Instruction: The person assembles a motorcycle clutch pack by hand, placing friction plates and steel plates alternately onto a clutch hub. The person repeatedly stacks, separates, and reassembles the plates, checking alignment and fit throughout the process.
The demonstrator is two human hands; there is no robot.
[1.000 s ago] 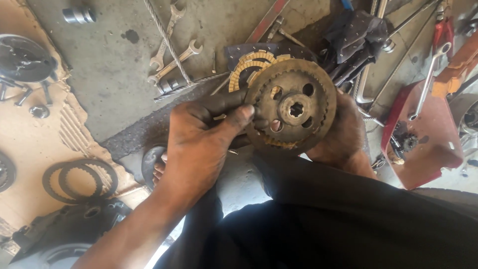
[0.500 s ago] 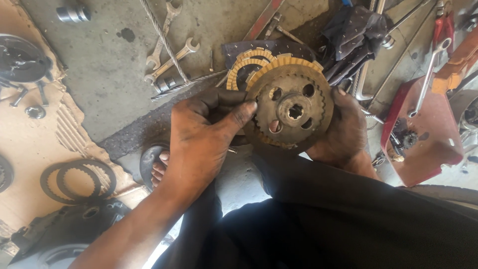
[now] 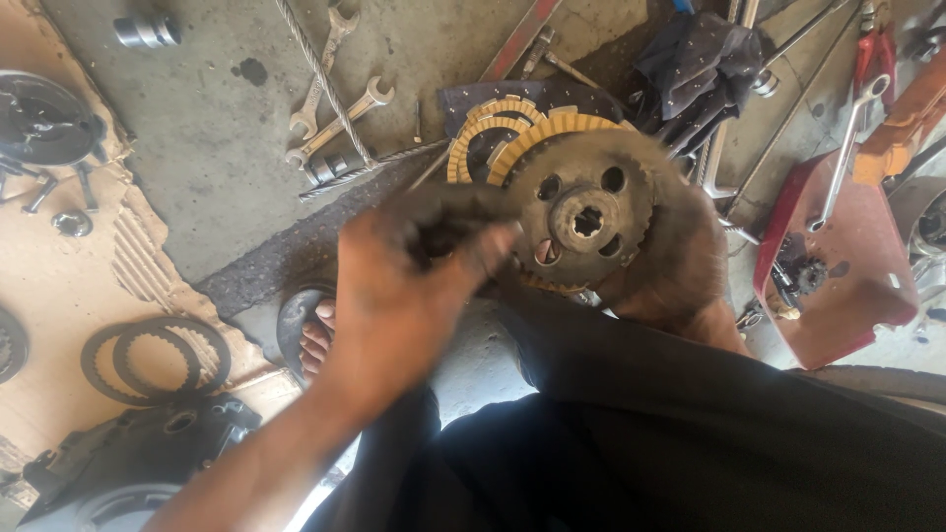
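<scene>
A round toothed hub (image 3: 588,219), grimy with a splined hole in the middle, is held up over the concrete floor (image 3: 212,148). It's gripped from the right side and underneath by the right hand (image 3: 690,261), fingers wrapped round the rim. The left hand (image 3: 409,281) is blurred, curled against the hub's left edge with the thumb laid toward its face; whether it's actually clamped on can't be told through the blur.

Just behind the hub, a few orange friction plates (image 3: 512,128) are seen lying on a dark mat. A pair of spanners (image 3: 335,94) and a steel cable (image 3: 320,84) are spread on the floor up left. Two dark rings (image 3: 158,360) are laid on cardboard (image 3: 69,286) lower left, and a sandalled foot (image 3: 313,340) is seen below the left hand. A red cover (image 3: 838,266) sits well off to the right.
</scene>
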